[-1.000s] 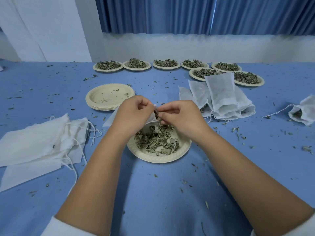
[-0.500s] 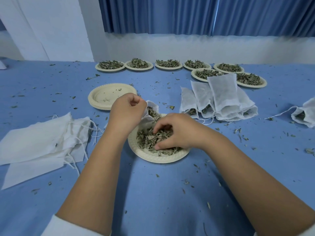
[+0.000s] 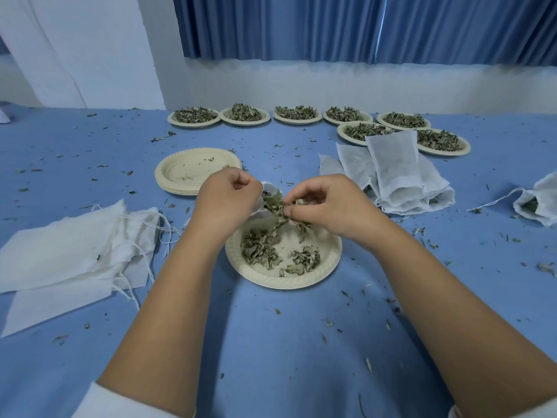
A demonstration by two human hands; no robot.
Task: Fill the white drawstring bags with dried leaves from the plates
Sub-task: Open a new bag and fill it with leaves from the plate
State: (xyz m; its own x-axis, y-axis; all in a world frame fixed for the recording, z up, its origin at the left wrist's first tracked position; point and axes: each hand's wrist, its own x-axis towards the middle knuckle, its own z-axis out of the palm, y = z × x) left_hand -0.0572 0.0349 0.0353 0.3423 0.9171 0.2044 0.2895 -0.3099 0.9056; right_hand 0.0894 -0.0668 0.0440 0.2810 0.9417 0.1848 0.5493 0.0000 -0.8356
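My right hand (image 3: pixel 328 206) pinches dried leaves (image 3: pixel 275 207); at its nine o'clock, my left hand (image 3: pixel 226 200) grips the drawstring bag (image 3: pixel 267 186).

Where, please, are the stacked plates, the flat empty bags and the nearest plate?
stacked plates (image 3: pixel 193 171): head view, top plate's centre.
flat empty bags (image 3: pixel 60 254): head view, top bag's cloth.
nearest plate (image 3: pixel 283 282): head view, front rim.

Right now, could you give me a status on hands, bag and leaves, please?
Left hand grips the white drawstring bag. Right hand pinches dried leaves at its mouth, above the plate. Nothing in the way.
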